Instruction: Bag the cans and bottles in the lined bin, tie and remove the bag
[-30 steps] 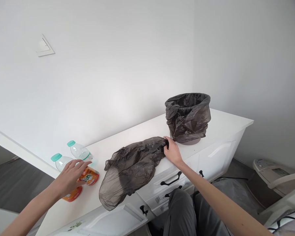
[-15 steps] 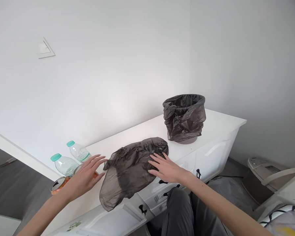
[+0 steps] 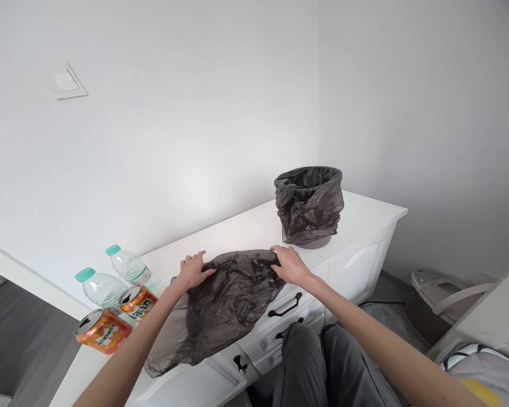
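A loose dark grey bin bag [image 3: 220, 305] lies crumpled on the white cabinet top [image 3: 365, 212] and hangs over its front edge. My left hand [image 3: 192, 271] grips the bag's far left edge with curled fingers. My right hand [image 3: 289, 264] holds the bag's far right edge, fingers bent over the plastic. A small bin lined with a dark bag [image 3: 309, 205] stands upright behind my right hand, apart from it.
Two orange drink cans [image 3: 103, 330] [image 3: 138, 301] lie on their sides at the left, with two clear bottles with teal caps [image 3: 99, 285] [image 3: 127, 264] behind them. Black drawer handles [image 3: 285, 305] sit below the cabinet's front edge. A grey appliance [image 3: 439, 285] stands on the floor at right.
My left hand left the cans and moved right onto the bag's left edge. My right hand shifted along the bag to its right edge. Both hands closed on the plastic, which is pulled flatter.
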`<state>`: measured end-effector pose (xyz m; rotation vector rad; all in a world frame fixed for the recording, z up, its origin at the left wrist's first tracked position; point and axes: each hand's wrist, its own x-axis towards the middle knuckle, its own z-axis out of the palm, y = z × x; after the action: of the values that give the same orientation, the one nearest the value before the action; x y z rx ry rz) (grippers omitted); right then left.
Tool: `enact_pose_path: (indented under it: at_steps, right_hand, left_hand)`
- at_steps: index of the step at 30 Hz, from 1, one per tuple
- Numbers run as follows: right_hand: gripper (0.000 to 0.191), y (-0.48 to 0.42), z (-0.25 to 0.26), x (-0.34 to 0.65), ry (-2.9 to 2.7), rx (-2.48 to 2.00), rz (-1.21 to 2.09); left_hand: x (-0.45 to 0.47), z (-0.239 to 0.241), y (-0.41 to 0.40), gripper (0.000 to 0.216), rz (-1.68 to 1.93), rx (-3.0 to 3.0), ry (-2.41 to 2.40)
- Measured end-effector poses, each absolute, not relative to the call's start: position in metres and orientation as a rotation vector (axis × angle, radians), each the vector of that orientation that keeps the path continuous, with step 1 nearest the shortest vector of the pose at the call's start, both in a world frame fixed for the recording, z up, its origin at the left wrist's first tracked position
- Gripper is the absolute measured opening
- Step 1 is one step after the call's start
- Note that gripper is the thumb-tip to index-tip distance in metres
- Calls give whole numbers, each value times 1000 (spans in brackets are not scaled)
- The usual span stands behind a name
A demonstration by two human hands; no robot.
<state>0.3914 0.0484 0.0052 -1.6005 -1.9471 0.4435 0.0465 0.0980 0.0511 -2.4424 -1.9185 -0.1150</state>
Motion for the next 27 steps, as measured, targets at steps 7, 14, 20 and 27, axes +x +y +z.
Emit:
enact_pose_path:
  at_steps: [7,14,20,27]
  right_hand:
    - [45,23,71,431,-1786,-1161,586]
    - [45,42,131,462,-1597,-843,446]
    - [37,73,149,417,-1700,-1071,-193]
    - [33,101,123,372,-2095,-1354,-353]
  left_hand:
    - [14,73,77,47,-274,-2493,-1846]
    - [10,102,12,49,-1106,-2457,-2182]
    - [25,112,-10,64,-725,-2347,-2341]
    - [32,108,-1,50,78,-1993,-2070]
